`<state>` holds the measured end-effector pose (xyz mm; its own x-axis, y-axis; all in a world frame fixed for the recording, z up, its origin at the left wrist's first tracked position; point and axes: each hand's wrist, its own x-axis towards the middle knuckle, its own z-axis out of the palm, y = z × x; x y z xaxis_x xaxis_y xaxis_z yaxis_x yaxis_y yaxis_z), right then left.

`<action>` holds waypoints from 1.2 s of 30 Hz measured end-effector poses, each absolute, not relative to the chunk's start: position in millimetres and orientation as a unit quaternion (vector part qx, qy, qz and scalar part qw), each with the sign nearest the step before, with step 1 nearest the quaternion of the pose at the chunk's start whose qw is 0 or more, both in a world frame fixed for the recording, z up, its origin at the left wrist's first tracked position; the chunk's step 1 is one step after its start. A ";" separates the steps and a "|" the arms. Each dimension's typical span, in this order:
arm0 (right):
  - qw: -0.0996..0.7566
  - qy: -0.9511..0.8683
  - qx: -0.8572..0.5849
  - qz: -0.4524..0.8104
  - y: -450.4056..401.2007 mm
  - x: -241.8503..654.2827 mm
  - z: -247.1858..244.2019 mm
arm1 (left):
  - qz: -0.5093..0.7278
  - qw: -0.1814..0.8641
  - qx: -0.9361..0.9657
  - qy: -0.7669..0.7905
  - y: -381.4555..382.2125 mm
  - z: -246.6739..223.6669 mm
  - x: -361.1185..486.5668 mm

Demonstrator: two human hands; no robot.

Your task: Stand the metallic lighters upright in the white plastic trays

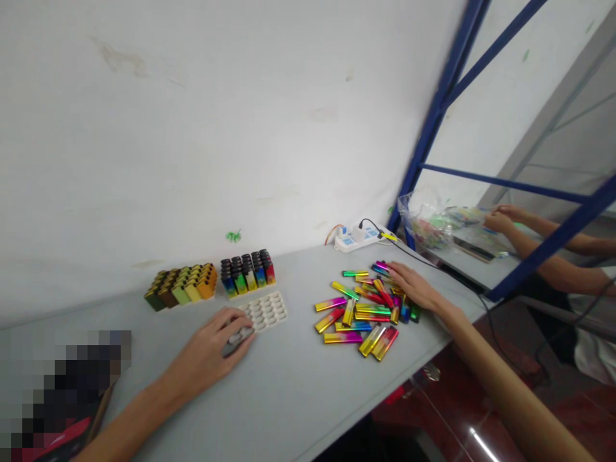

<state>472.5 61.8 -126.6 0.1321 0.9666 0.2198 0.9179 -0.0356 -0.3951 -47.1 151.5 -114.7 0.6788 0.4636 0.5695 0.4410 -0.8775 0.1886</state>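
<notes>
My left hand (pixel 219 340) is at the near left corner of a white tray (pixel 278 314) with rows of oval holes, its fingers and thumb curled around that corner. Behind the tray stands a block of upright lighters (pixel 248 273) with black tops and multicoloured bodies. My right hand (pixel 411 285) lies on the far right side of a loose pile of shiny lighters (pixel 373 311), fingers stretched out and touching them. The pile is gold, red, green, blue and purple, with pieces lying in all directions. Whether any lighter is under my right fingers is hidden.
Another block of green, brown and orange lighters (pixel 183 285) stands at the left. A power strip (pixel 359 237) with a black cable lies by the wall. A blue metal frame (pixel 428 138) rises at the right; beyond it a co-worker's hands (pixel 503 218) are near a plastic bag (pixel 428 221).
</notes>
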 end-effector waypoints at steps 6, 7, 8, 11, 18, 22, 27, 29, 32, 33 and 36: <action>0.201 -0.660 -0.721 0.063 30.7 439.9 -120.1 | 0.300 0.030 0.917 0.261 150.7 -117.7 -47.9; 0.195 -0.660 -0.723 0.061 24.9 434.2 -119.2 | 0.298 0.030 0.917 0.262 150.8 -117.8 -47.8; 0.191 -0.658 -0.726 0.056 19.3 428.4 -118.5 | 0.297 0.030 0.918 0.262 150.8 -117.8 -47.7; 0.192 -0.649 -0.736 0.015 2.7 411.2 -118.4 | 0.291 0.033 0.920 0.262 150.7 -117.8 -47.4; 0.148 -0.669 -0.728 -0.036 -33.0 379.6 -125.1 | 0.293 0.037 0.917 0.267 151.2 -119.7 -47.6; 0.133 -0.681 -0.718 -0.051 -27.7 366.8 -128.0 | 0.290 0.038 0.918 0.268 151.5 -119.5 -47.4; 0.146 -0.685 -0.711 -0.065 -0.6 353.1 -129.0 | 0.284 0.037 0.919 0.270 150.6 -117.0 -47.0; 0.155 -0.681 -0.713 -0.064 8.7 350.0 -129.9 | 0.282 0.036 0.920 0.270 150.0 -116.2 -46.7; 0.152 -0.678 -0.716 -0.061 18.1 347.4 -129.5 | 0.279 0.037 0.921 0.271 149.3 -116.4 -46.5; 0.152 -0.675 -0.719 -0.064 20.0 345.9 -128.0 | 0.277 0.038 0.921 0.271 149.3 -116.8 -46.5; 0.181 -0.667 -0.717 -0.093 22.4 332.9 -116.6 | 0.271 0.040 0.923 0.271 149.0 -118.5 -46.8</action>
